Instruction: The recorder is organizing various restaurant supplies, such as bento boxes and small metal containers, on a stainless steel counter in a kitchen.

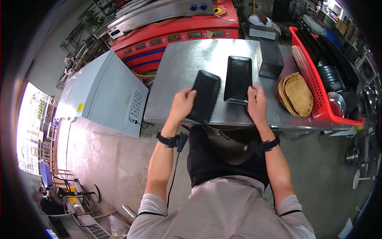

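Observation:
My left hand (183, 104) is closed on the left edge of a black rectangular plate (206, 95), tilted over the table's front left part. To its right, a second black rectangular plate (238, 77) with ridged rings shows its upper face. My right hand (257, 102) grips this plate's lower right corner, thumb on top. Whether that plate rests on the metal table or is slightly raised, I cannot tell. Beyond my right hand stands a stack of black rectangular plates (270, 59). Several woven oval trays (295, 94) lie piled to the right.
A steel table (175, 63) is in front of me. On its right, a red plastic basket (308, 79) holds black dishes and metal bowls. A white chest freezer (103, 87) stands at the left. Behind the table is a red stove counter (179, 36).

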Motion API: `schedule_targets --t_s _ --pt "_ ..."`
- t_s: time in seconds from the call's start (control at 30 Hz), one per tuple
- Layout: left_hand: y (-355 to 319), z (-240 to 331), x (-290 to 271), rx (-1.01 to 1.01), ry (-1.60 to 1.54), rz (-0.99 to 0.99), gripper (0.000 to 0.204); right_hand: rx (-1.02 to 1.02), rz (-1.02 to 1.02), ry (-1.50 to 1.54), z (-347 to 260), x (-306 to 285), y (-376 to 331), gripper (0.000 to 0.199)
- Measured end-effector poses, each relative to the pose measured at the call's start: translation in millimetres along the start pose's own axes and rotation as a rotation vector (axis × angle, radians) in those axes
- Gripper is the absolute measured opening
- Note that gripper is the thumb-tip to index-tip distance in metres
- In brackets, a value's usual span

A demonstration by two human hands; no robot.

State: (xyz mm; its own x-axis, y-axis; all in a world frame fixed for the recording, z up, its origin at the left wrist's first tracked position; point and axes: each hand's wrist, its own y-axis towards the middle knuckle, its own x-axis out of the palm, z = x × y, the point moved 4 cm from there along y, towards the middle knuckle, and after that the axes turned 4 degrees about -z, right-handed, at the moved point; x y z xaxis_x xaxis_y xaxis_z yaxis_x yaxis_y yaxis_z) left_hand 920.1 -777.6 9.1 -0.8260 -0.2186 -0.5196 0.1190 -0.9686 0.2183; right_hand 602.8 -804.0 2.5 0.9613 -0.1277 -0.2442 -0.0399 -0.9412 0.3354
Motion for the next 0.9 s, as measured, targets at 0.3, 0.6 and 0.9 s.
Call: schedule_targets --t_s 0.3,0.6,0.9 --pt "-9.3 -48.3 -60.8 -0.261 -0.521 0.124 0.038 0.020 -0.140 -0.289 -1.8 11.3 13.0 0.028" --pt "-10.4 -43.8 -46.6 -0.101 -0.944 0.060 0.044 -0.147 -0.185 -0.634 -35.1 16.9 16.8 0.031" --pt "-13.8 -43.6 -44.6 -0.064 -0.970 0.109 0.044 -0.273 -0.401 -0.256 -102.5 144.9 12.1 0.059"
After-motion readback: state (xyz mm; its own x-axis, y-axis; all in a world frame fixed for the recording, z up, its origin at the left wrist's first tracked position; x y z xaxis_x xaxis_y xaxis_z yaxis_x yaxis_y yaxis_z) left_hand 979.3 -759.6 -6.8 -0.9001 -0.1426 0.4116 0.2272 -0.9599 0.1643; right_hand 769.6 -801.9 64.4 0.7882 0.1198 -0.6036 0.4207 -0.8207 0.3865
